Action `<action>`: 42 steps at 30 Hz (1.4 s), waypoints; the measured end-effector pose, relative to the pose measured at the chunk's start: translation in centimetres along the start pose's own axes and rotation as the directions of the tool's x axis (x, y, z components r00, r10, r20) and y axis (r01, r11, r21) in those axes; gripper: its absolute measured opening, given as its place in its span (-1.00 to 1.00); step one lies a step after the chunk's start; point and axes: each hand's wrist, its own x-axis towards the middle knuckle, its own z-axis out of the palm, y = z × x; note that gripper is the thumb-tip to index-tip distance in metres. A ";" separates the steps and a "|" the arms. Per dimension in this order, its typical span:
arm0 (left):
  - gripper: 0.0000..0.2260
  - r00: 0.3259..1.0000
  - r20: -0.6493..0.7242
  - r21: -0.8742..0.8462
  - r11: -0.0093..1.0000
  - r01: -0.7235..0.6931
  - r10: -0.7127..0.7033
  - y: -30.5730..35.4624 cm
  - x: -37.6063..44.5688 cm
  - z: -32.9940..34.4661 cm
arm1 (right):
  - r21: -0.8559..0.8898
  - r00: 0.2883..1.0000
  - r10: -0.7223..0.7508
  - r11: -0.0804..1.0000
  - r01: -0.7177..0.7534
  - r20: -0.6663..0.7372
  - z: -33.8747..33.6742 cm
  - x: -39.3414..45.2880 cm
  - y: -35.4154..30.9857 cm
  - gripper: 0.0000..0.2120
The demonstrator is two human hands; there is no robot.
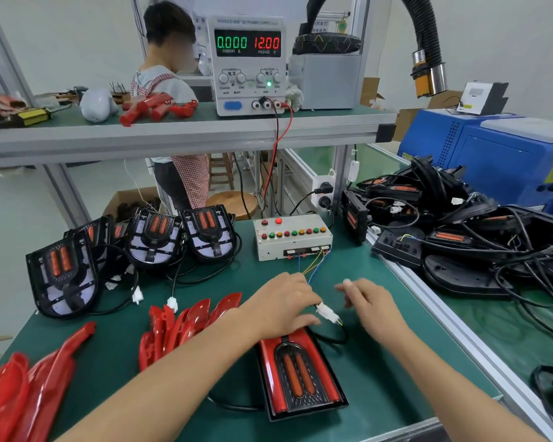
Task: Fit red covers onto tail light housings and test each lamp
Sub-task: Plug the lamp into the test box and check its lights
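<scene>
A tail light housing with its red cover fitted (299, 374) lies on the green bench in front of me. My left hand (280, 306) rests on its far end, fingers loosely curved beside the white connector (327, 312), where the lamp's black lead meets the tester's coloured wires. My right hand (369, 303) hovers just right of the connector, fingers relaxed, holding nothing. The beige test box (292, 239) with coloured buttons stands behind. Loose red covers (186, 323) lie in a pile to the left, more red covers (26, 387) at the near left corner.
Several uncovered black housings (154, 237) lean at the back left. Black housings and cables (460, 224) are heaped on the right conveyor. A power supply (249, 65) on the upper shelf reads 0.000 A and 12.00 V. A person stands behind the shelf.
</scene>
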 end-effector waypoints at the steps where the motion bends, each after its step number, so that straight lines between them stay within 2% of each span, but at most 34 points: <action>1: -0.60 0.999 -0.024 -0.024 0.999 0.023 -0.024 0.0 -0.1 0.1 | -0.068 1.000 0.017 0.998 -0.019 -0.026 0.2 1.0 0.0 -0.78; 3: -0.55 0.995 -0.061 -0.103 0.992 0.070 -0.076 0.2 -0.2 0.1 | -0.128 1.000 0.016 0.992 -0.017 -0.008 0.8 2.6 -0.3 -0.70; 5: -0.54 0.989 -0.091 -0.210 0.973 0.092 -0.113 0.4 -0.2 -0.1 | -0.189 0.996 -0.011 0.982 0.028 0.091 1.3 4.2 -1.0 -0.47; 6: -0.54 0.988 -0.100 -0.257 0.963 0.085 -0.114 0.5 -0.1 -0.2 | -0.276 0.986 -0.021 0.959 0.067 0.165 1.6 5.0 -1.5 -0.36; 9: -0.55 0.990 -0.118 -0.299 0.953 0.042 -0.081 1.0 0.0 -0.4 | -0.574 0.941 0.052 0.803 0.160 0.335 2.5 7.5 -2.6 -0.19; 11: -0.55 0.988 -0.128 -0.305 0.951 0.049 -0.092 1.3 -0.1 -0.2 | -0.670 0.942 0.144 0.735 0.103 0.303 3.2 8.4 -2.9 -0.32; 14: -0.54 0.987 -0.114 -0.327 0.942 0.070 -0.113 1.2 -0.2 0.1 | -0.703 0.973 0.161 0.712 0.003 0.167 3.6 8.7 -2.1 -0.70; 15: -0.54 0.987 -0.111 -0.335 0.940 0.070 -0.113 1.2 -0.2 0.2 | -0.684 0.975 0.158 0.729 -0.009 0.155 3.6 8.6 -1.8 -0.74; 17: -0.52 0.986 -0.123 -0.345 0.937 0.064 -0.113 1.2 -0.1 0.5 | -0.575 0.979 0.169 0.815 -0.073 0.115 3.1 8.2 -1.5 -0.68; 18: -0.49 0.983 -0.139 -0.358 0.931 0.063 -0.121 1.2 -0.1 0.6 | -0.456 0.977 0.199 0.878 -0.146 0.070 2.6 7.6 -1.5 -0.65; 20: -0.48 0.961 -0.194 -0.438 0.894 0.096 -0.198 1.2 -0.1 0.5 | -0.154 0.963 0.266 0.950 -0.270 -0.050 1.5 5.7 -1.2 -0.70; 22: -0.52 0.897 -0.270 -0.569 0.810 0.144 -0.349 1.0 -0.1 0.1 | 0.136 0.932 0.339 0.937 -0.322 -0.130 0.7 2.6 -0.8 -0.74; 24: -0.62 0.765 -0.346 -0.680 0.707 0.194 -0.543 0.2 0.0 -0.3 | 0.304 0.907 0.387 0.895 -0.327 -0.164 -0.2 -1.5 -0.4 -0.70; 26: -0.73 0.645 -0.327 -0.719 0.625 0.304 -0.690 -1.0 -0.1 -0.5 | 0.298 0.889 0.392 0.900 -0.318 -0.237 -0.7 -5.7 0.0 -0.75; 28: -0.82 0.594 -0.230 -0.723 0.544 0.426 -0.771 -2.2 0.0 -0.6 | 0.256 0.830 0.410 0.908 -0.332 -0.379 -1.0 -9.5 -0.3 -0.88; 30: -0.81 0.567 -0.163 -0.717 0.492 0.494 -0.807 -3.2 0.0 -0.4 | 0.281 0.771 0.426 0.903 -0.326 -0.474 -0.9 -12.6 -0.9 -0.86; 31: -0.80 0.561 -0.146 -0.715 0.479 0.509 -0.815 -3.5 0.0 -0.4 | 0.274 0.787 0.427 0.902 -0.334 -0.445 -0.4 -14.0 -1.4 -0.82; 33: -0.77 0.555 -0.125 -0.708 0.466 0.531 -0.823 -3.9 -0.2 -0.4 | 0.181 0.876 0.402 0.914 -0.364 -0.266 1.3 -16.3 -2.7 -0.76; 35: -0.76 0.549 -0.130 -0.699 0.469 0.540 -0.826 -4.1 -0.6 -0.2 | 0.110 0.923 0.369 0.927 -0.357 -0.111 2.9 -17.8 -4.2 -0.75; 39: -0.80 0.573 -0.124 -0.697 0.482 0.530 -0.810 -4.3 -1.4 -0.1 | 0.161 0.901 0.434 0.889 -0.428 -0.003 2.5 -16.6 -5.8 -0.79; 42: -0.76 0.599 -0.102 -0.687 0.491 0.535 -0.795 -4.5 -1.6 0.0 | 0.063 0.846 0.497 0.854 -0.516 0.191 1.1 -14.1 -6.0 -0.63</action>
